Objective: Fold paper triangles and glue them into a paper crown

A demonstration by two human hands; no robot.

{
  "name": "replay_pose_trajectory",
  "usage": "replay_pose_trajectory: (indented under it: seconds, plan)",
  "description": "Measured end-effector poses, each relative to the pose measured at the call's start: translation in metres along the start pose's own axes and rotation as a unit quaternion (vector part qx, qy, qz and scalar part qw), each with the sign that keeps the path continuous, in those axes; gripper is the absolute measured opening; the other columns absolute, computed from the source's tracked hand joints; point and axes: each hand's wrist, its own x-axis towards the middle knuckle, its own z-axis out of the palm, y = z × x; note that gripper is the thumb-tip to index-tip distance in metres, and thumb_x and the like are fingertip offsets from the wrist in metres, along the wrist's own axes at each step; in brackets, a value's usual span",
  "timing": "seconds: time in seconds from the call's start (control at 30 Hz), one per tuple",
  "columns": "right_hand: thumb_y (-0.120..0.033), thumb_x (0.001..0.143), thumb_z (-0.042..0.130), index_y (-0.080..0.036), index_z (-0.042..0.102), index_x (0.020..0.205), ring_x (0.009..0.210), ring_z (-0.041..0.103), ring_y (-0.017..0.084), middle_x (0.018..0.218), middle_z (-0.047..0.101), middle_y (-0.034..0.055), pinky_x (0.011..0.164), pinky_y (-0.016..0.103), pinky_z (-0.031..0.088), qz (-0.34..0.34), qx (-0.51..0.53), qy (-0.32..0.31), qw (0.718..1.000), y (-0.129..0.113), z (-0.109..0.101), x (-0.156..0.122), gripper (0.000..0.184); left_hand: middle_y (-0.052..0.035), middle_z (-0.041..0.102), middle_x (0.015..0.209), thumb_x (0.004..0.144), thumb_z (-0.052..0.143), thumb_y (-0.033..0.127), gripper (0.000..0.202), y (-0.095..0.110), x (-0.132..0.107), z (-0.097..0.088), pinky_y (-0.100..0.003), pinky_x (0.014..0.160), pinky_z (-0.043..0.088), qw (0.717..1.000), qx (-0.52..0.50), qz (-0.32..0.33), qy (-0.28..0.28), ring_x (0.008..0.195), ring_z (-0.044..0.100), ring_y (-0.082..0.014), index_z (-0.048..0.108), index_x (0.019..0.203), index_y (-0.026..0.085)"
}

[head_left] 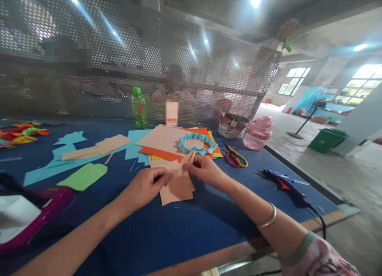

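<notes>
A folded paper (189, 160) of a peach colour is pinched between the thumb and fingers of the right hand (206, 169), with its pointed end turned upward. It is held above the blue table (179, 236), in front of the blue paper ring (185, 142). The fingers of the left hand (151, 183) are curled in, and the thumb is brought close to the forefinger beside the peach sheets (180, 189); whether paper is gripped there cannot be told. The peach sheets are partly covered by the hands and their shadow.

Behind them, the ring is laid on a pile of coloured paper (159, 137), in which orange and yellow edges are shown. To the right of the pile, scissors (236, 156) with red and yellow handles are set down, and nearer the table's edge a glue gun (283, 183) is laid on its side. On the left, a green paper piece (85, 177) is seen near blue paper strips (44, 173). At the back, a green bottle (139, 109) is stood upright, and a pink jug (258, 135) is placed beside a basket (231, 129)
</notes>
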Motion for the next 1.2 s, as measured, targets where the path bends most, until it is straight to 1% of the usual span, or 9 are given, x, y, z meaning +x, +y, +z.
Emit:
replay_pose_trajectory:
  seconds: [0.03,0.13,0.2,0.3,0.43,0.63,0.87,1.07,1.2]
  plan:
    - [-0.048,0.086,0.051,-0.016,0.055,0.073,0.051,0.041,0.007,0.060,0.048,-0.0052,0.048,0.020,0.029,0.008,-0.075,0.001,0.997,0.003,-0.009,0.002,0.034,0.0037,0.045,0.053,0.087,0.041,0.050,0.040,-0.003,0.001,-0.001,-0.026,0.054,0.029,0.999,0.025,-0.001,0.025,0.053,0.042,-0.0133,0.046,0.061,0.021]
    - [-0.044,0.081,0.058,-0.017,0.048,0.061,0.051,0.038,0.007,0.054,0.042,-0.0070,0.049,0.021,0.025,0.026,-0.142,-0.013,0.989,0.013,-0.038,0.006,0.035,0.0009,0.059,0.067,0.088,0.043,0.046,0.032,-0.012,0.006,-0.001,-0.027,0.060,0.036,0.995,0.066,0.007,0.074,0.062,0.053,-0.0162,0.055,0.072,0.021]
    - [-0.039,0.077,0.063,-0.017,0.044,0.054,0.049,0.035,0.007,0.050,0.038,-0.0074,0.050,0.022,0.023,0.038,-0.176,-0.014,0.984,0.019,-0.051,0.007,0.037,-0.0028,0.066,0.083,0.087,0.046,0.044,0.027,-0.018,0.008,0.001,-0.028,0.068,0.041,0.995,0.068,0.023,0.076,0.075,0.060,-0.0191,0.060,0.084,0.020]
    - [-0.036,0.076,0.065,-0.017,0.049,0.055,0.052,0.040,0.008,0.053,0.045,-0.0058,0.052,0.022,0.024,0.050,-0.215,0.015,0.975,0.027,-0.057,0.009,0.032,-0.0080,0.067,0.104,0.086,0.050,0.045,0.032,-0.025,0.009,0.006,-0.033,0.082,0.045,0.993,0.079,0.051,0.066,0.093,0.062,-0.0237,0.063,0.100,0.019]
    - [-0.031,0.079,0.063,-0.019,0.061,0.074,0.066,0.055,0.013,0.070,0.061,-0.0006,0.057,0.022,0.030,0.058,-0.242,0.080,0.965,0.036,-0.050,0.015,0.014,-0.0098,0.065,0.116,0.081,0.060,0.050,0.041,-0.027,0.009,0.009,-0.041,0.090,0.043,0.991,0.118,0.056,0.041,0.105,0.059,-0.0292,0.063,0.109,0.020]
    - [-0.028,0.090,0.051,-0.022,0.067,0.099,0.074,0.063,0.015,0.083,0.070,0.0012,0.063,0.022,0.039,0.011,-0.241,0.093,0.966,0.040,-0.037,0.025,0.019,-0.0068,0.067,0.093,0.080,0.063,0.042,0.031,-0.021,0.009,0.007,-0.038,0.080,0.044,0.991,0.130,0.036,0.003,0.087,0.062,-0.0247,0.065,0.099,0.017]
    - [-0.011,0.090,0.048,-0.019,0.068,0.106,0.096,0.063,0.020,0.104,0.069,0.0077,0.082,0.028,0.045,-0.052,-0.268,0.098,0.957,0.039,-0.031,0.028,0.027,-0.0107,0.062,0.114,0.079,0.063,0.043,0.039,-0.028,0.010,0.010,-0.043,0.090,0.040,0.990,0.133,0.038,0.012,0.108,0.055,-0.0303,0.064,0.108,0.017]
    - [-0.011,0.089,0.051,-0.014,0.061,0.118,0.111,0.055,0.023,0.117,0.058,0.0135,0.091,0.033,0.045,-0.090,-0.283,0.149,0.943,0.029,-0.022,0.020,0.031,-0.0081,0.062,0.100,0.077,0.064,0.040,0.024,-0.025,0.010,0.009,-0.040,0.080,0.041,0.991,0.130,0.028,0.011,0.097,0.056,-0.0285,0.060,0.088,0.019]
    - [-0.013,0.092,0.049,-0.016,0.063,0.110,0.098,0.059,0.019,0.105,0.060,0.0097,0.085,0.031,0.048,-0.182,-0.242,0.126,0.945,0.015,-0.010,0.009,0.023,-0.0057,0.062,0.094,0.078,0.062,0.035,0.018,-0.022,0.009,0.009,-0.038,0.078,0.041,0.992,0.124,0.027,0.018,0.091,0.058,-0.0257,0.059,0.085,0.019]
